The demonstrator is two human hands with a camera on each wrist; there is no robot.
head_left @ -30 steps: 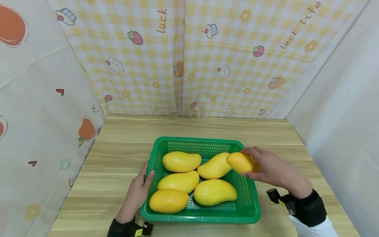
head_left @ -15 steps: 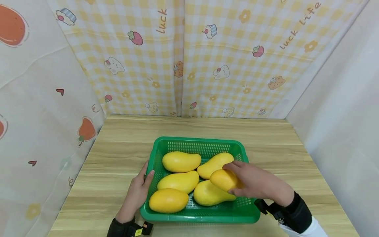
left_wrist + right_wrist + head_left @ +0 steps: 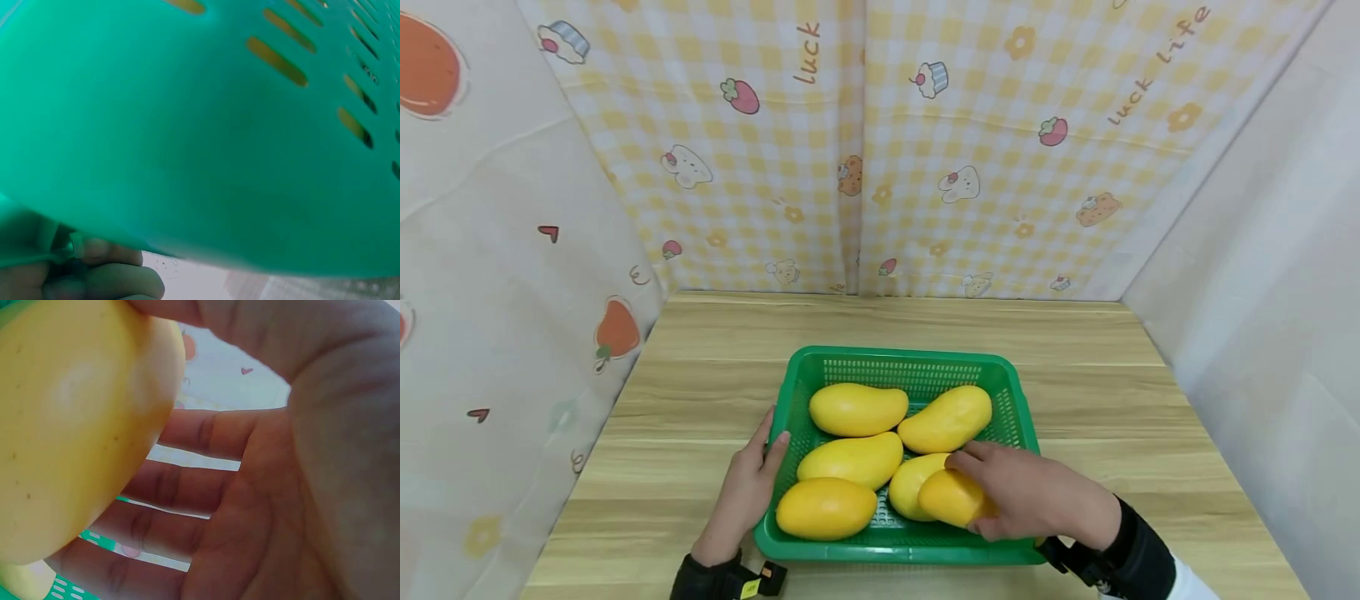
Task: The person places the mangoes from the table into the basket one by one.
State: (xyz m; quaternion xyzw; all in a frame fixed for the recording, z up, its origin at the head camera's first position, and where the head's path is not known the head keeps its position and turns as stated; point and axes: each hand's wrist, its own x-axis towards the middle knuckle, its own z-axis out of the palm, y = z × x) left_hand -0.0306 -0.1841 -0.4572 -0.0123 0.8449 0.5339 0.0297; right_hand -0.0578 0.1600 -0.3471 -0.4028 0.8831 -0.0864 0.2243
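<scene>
My right hand [image 3: 1033, 496] grips a yellow mango [image 3: 951, 498], thumb on one side and fingers on the other. In the right wrist view that mango [image 3: 81, 419] fills the left side. It is at the front right of the green basket [image 3: 917, 554], partly covering another mango [image 3: 912, 490]; whether the two touch I cannot tell. My left hand [image 3: 745, 492] holds the basket's left rim, the thumb over the edge. The left wrist view has the basket wall [image 3: 187, 156] up close and curled fingers [image 3: 125, 281] under its rim.
Other mangoes lie in the basket: one at back left [image 3: 859, 409], one at back right [image 3: 946, 418], one mid-left [image 3: 850, 461] and one front left [image 3: 826, 508]. A wood-grain table [image 3: 715, 350] bears the basket. Printed cloth [image 3: 760, 167] hangs behind.
With the mango in its grip, my right hand has moved left and toward me, from the basket's right rim to its front right. My left hand stays at the left rim.
</scene>
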